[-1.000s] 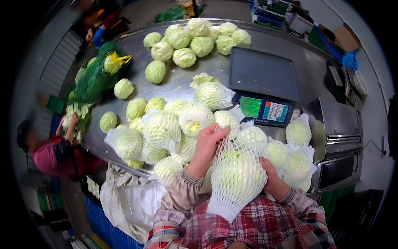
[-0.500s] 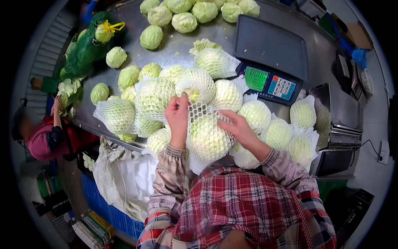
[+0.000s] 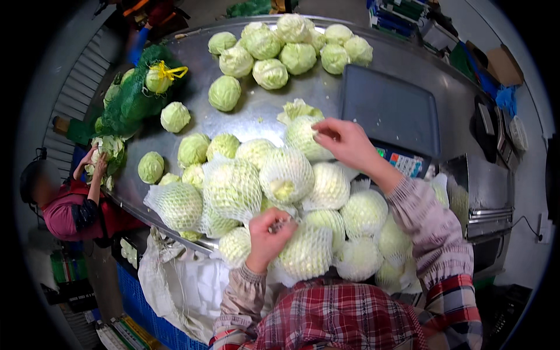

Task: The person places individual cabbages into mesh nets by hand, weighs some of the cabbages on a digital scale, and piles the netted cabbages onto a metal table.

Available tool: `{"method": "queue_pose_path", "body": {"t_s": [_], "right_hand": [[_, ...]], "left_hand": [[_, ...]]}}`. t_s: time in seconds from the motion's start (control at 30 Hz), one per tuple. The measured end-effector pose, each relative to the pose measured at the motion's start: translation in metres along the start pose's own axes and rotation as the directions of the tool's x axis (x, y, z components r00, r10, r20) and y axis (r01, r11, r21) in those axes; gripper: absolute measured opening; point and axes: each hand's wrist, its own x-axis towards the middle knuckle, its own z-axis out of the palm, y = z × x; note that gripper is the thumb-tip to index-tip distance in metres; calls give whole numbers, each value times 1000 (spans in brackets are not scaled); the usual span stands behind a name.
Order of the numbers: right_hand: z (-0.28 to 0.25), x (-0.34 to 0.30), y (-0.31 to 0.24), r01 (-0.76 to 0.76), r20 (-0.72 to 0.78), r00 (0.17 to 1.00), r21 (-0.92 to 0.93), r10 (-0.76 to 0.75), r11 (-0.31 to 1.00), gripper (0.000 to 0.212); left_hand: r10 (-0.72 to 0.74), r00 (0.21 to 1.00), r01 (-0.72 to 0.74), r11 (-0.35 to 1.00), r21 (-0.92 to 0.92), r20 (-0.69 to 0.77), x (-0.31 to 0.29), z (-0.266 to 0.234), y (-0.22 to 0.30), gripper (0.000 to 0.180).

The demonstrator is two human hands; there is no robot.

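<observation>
My left hand (image 3: 270,238) is closed on the gathered upper end of a white foam net sleeve around a cabbage (image 3: 307,252) close to my apron. My right hand (image 3: 349,146) reaches over the table, its fingers bent with a gap to the thumb. Its fingertips are at the right side of another net-sleeved cabbage (image 3: 302,137); whether they press on it is hard to tell. Between the hands sits a netted cabbage (image 3: 286,175) with its pale stem end showing. More netted cabbages (image 3: 363,213) crowd together on the right.
Bare cabbages (image 3: 270,74) lie at the back of the metal table (image 3: 195,64). A scale (image 3: 389,105) stands back right, its display partly behind my arm. Green mesh sacking (image 3: 137,96) lies far left, where a co-worker (image 3: 70,201) handles a cabbage. A white sack (image 3: 175,280) hangs front left.
My right hand has left the near cabbage and moved forward to the farther netted one. My left hand stays at the near sleeve, lower now. The whole view has shifted, showing more of the far table.
</observation>
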Motion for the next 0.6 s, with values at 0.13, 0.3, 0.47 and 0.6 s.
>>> {"method": "queue_pose_path", "body": {"t_s": [0.13,0.3,0.47,0.6], "right_hand": [[47,106,63,101,-58,989,-379,-133,920,34],[78,172,119,138,294,952,-657,83,742,27],[50,174,79,-21,72,997,13,20,1000,15],[-15,119,23,-319,190,947,469,259,823,14]], "left_hand": [[196,978,-196,981,-5,73,10,-2,19,20],[222,955,-245,964,100,197,24,-6,24,27],[253,958,-273,948,165,133,34,-9,20,30],[239,943,-281,946,164,233,51,-3,32,36]]}}
